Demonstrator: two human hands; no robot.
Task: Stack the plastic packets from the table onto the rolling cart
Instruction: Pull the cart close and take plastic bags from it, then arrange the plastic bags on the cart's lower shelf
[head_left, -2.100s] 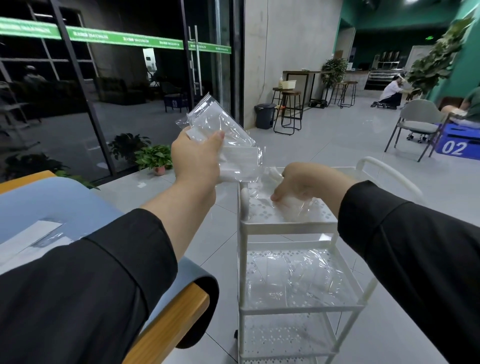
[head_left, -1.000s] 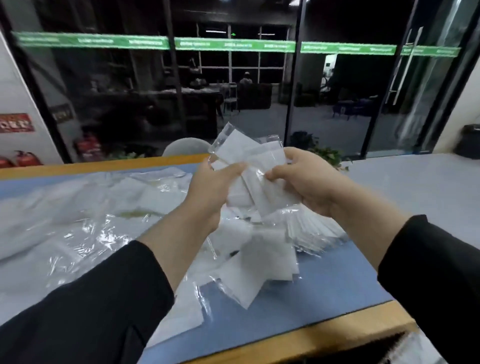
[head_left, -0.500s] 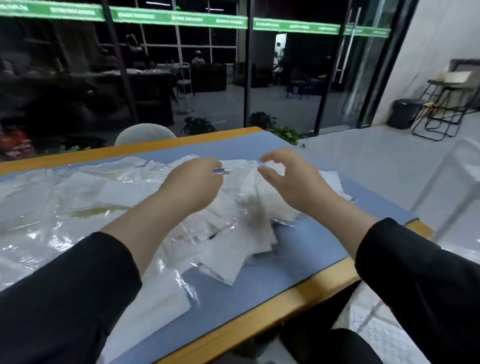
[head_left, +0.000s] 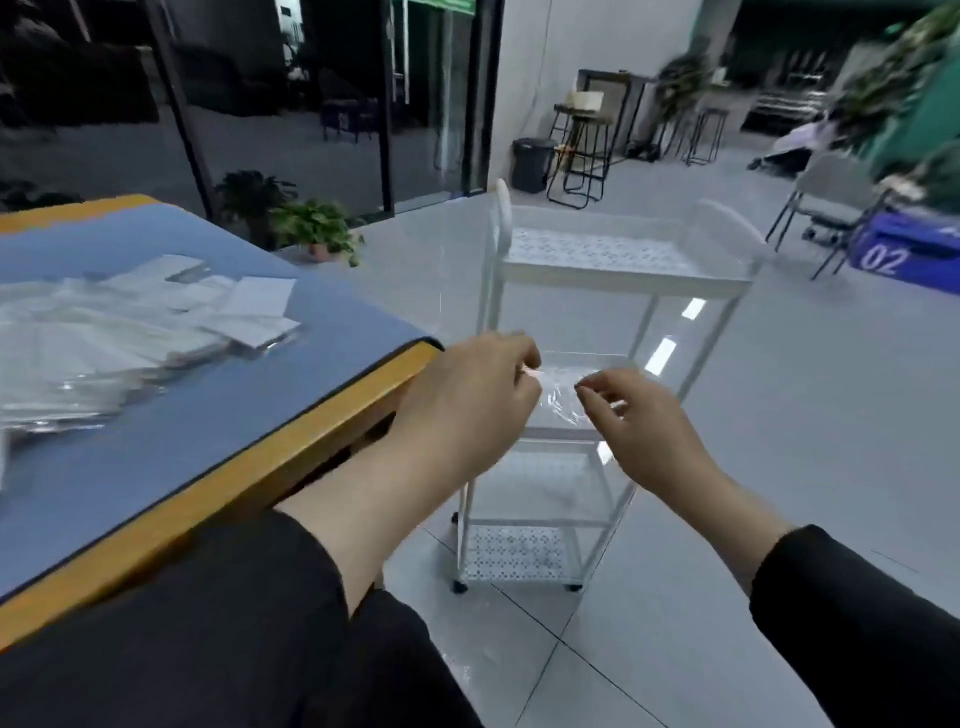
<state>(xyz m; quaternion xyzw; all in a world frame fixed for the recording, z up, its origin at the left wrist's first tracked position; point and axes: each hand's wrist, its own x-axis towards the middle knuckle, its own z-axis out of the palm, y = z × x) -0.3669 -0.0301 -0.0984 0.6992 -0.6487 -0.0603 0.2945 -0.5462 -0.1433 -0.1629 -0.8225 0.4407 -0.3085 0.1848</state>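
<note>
Plastic in hand: both hands grip one clear packet (head_left: 558, 392) stretched between them, left hand (head_left: 470, 402) pinching its left edge, right hand (head_left: 631, 415) pinching its right edge.
Change: half a second ago both hands were over the pile on the bench; now the view has swung right and they hang in front of the cart (head_left: 618, 270), well clear of the bench (head_left: 218, 457).
Packet position: level with the cart's middle shelf, not yet resting on it as far as I can tell.
Pile: many packets (head_left: 130, 332) still lie on the blue bench top at left.
Meaning: one more packet is about to be stacked; plenty of trips are left.
Top shelf: looks bare of packets from here, though blur makes that uncertain.
</note>
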